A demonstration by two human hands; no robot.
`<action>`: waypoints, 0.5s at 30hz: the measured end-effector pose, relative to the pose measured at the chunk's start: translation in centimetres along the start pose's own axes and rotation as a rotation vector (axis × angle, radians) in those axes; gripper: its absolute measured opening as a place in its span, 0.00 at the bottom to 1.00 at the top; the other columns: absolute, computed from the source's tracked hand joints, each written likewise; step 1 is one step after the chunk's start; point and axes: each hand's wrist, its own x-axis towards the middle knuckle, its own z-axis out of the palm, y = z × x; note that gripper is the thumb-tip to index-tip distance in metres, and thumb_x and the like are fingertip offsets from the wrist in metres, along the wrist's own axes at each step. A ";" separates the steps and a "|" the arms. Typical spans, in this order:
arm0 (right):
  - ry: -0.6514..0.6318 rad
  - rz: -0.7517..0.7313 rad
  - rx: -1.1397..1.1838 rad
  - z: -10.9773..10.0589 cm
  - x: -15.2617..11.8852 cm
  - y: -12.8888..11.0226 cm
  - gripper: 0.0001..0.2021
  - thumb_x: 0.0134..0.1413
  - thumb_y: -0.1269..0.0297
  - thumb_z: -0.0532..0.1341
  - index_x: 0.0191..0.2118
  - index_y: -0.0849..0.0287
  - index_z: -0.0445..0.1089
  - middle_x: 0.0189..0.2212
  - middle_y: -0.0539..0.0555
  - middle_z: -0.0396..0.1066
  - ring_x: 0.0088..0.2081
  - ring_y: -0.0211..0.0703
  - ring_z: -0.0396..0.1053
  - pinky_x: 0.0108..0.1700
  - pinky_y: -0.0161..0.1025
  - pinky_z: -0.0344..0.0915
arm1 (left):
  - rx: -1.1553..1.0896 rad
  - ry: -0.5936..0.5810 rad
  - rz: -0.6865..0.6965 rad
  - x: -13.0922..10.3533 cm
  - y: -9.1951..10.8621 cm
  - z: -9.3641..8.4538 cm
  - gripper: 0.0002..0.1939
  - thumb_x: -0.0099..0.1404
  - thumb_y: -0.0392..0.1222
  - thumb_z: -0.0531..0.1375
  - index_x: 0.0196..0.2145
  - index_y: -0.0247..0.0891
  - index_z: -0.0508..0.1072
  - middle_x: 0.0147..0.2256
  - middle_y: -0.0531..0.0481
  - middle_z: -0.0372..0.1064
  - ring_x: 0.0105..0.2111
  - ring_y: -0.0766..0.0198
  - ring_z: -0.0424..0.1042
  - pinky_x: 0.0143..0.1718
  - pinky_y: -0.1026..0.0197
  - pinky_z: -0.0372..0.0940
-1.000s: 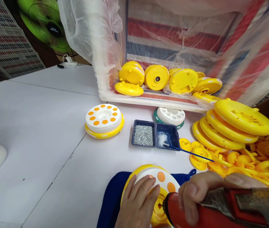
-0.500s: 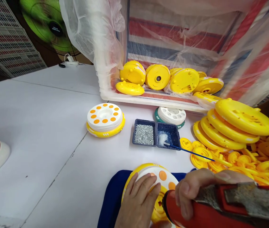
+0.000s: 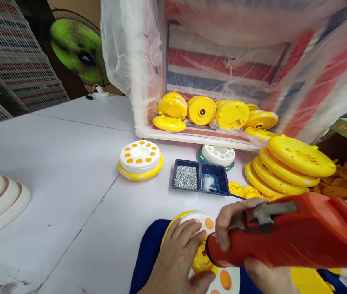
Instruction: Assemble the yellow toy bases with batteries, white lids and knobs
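A round white-and-yellow disc [image 3: 203, 217] with orange spots is set on a dark blue cloth [image 3: 151, 245] at the near middle of the table [image 3: 78, 171]. The left hand [image 3: 176, 249] is laid over its left side, fingers spread, nothing being enclosed by them. A red power tool [image 3: 302, 232] is gripped by the right hand [image 3: 227, 224], fingers wrapped over its front part; its nose is brought to the yellow hub [image 3: 203, 265], though contact at the tip cannot be made out.

The disc appears to be hard, smooth plastic, likely light, stiff and inclined to slide or turn; it is best held by the outer rim, with the palm kept off the hub. The tool looks heavier and rear-weighted, so it is better supported close behind the nose.
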 end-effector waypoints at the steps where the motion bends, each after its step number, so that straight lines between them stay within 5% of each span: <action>1: 0.022 -0.038 0.023 0.0 0.2 -0.5 0.23 0.51 0.46 0.66 0.50 0.41 0.60 0.35 0.48 0.70 0.23 0.38 0.66 0.28 0.39 0.70 | 0.002 -0.012 -0.002 0.0 0.0 0.0 0.27 0.58 0.46 0.65 0.54 0.41 0.66 0.55 0.42 0.67 0.56 0.52 0.65 0.61 0.45 0.58; 6: 0.156 -0.144 0.136 -1.4 0.7 -3.5 0.24 0.52 0.55 0.68 0.53 0.44 0.60 0.41 0.51 0.67 0.27 0.38 0.67 0.32 0.40 0.70 | 0.034 -0.078 -0.056 -0.9 -0.2 0.0 0.33 0.52 0.37 0.66 0.56 0.42 0.65 0.60 0.42 0.63 0.61 0.49 0.59 0.63 0.40 0.53; 10: 0.234 -0.139 0.091 -3.3 0.4 -4.8 0.22 0.54 0.60 0.67 0.52 0.48 0.61 0.43 0.56 0.69 0.30 0.41 0.68 0.28 0.39 0.69 | 0.041 0.086 -0.109 -2.8 -0.9 -0.8 0.31 0.61 0.43 0.62 0.61 0.47 0.60 0.63 0.44 0.59 0.62 0.50 0.58 0.59 0.43 0.61; 15: 0.329 -0.176 0.013 -5.3 0.5 -4.9 0.17 0.53 0.63 0.67 0.48 0.53 0.64 0.45 0.58 0.69 0.31 0.43 0.70 0.28 0.40 0.68 | 0.026 0.304 -0.406 -5.7 -4.1 -1.4 0.18 0.70 0.48 0.50 0.55 0.44 0.67 0.56 0.46 0.68 0.56 0.56 0.68 0.56 0.49 0.67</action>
